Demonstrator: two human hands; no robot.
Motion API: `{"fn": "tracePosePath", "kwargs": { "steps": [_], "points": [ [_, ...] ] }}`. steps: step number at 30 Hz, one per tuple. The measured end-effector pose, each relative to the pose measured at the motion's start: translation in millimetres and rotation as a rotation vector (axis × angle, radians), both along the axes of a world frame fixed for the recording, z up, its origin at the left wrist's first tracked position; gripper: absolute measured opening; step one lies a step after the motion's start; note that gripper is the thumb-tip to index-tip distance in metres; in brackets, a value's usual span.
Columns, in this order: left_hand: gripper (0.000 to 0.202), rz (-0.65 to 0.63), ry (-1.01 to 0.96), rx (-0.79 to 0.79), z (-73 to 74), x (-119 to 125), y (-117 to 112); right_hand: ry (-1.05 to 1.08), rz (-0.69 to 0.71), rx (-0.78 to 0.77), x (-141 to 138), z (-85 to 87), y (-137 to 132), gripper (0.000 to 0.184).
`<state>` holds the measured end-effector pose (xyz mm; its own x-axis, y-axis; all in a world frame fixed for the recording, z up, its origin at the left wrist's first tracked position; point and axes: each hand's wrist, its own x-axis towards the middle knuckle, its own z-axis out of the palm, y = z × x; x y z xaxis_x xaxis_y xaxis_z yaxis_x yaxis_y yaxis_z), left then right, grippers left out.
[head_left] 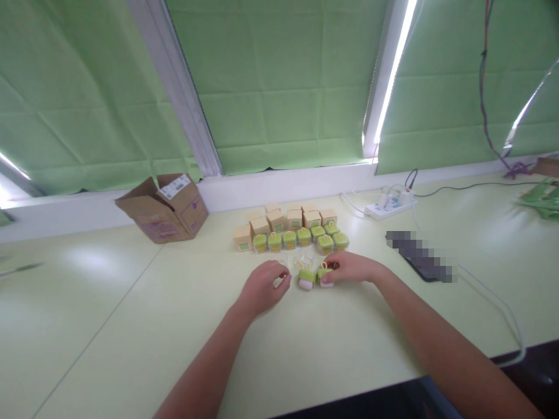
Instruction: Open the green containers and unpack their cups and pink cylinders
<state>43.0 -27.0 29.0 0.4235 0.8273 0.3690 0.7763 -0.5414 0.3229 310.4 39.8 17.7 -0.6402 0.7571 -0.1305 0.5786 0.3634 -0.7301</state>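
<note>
My right hand (pixel 351 267) grips a small box-shaped trinket (pixel 325 278) with a green lid, a white lower part and a yellow loop, thumb in front. Directly left of it stands a matching trinket (pixel 306 279), untouched. My left hand (pixel 265 288) is just left of that one, fingers loosely curled and thumb slightly apart from the index finger, with nothing visible between them. Clear plastic (pixel 303 260) lies behind the two trinkets. Farther back, several green-lidded trinkets in clear packaging (pixel 289 240) stand in rows. The far fingers of my right hand are partly hidden.
Behind the packaged trinkets stand several small tan boxes (pixel 276 220). An open cardboard carton (pixel 174 212) is at the back left. To the right are a white power strip (pixel 391 206), a dark, partly pixelated flat object (pixel 421 259) and a white cable (pixel 498 297). Green blinds (pixel 279 87) hang behind.
</note>
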Motion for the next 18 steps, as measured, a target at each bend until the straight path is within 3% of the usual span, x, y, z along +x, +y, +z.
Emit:
{"fn": "tracePosePath", "kwargs": {
  "steps": [9, 18],
  "points": [
    [0.014, -0.065, -0.027, 0.016, -1.8, 3.1, -3.1, 0.01, -0.029, -0.006, 2.0, 4.2, -1.2, 0.036],
    [0.024, -0.155, -0.133, -0.015, 3.6, 17.7, -15.3, 0.217, 0.054, -0.317, -0.8, 17.6, -12.3, 0.036]
  ]
}}
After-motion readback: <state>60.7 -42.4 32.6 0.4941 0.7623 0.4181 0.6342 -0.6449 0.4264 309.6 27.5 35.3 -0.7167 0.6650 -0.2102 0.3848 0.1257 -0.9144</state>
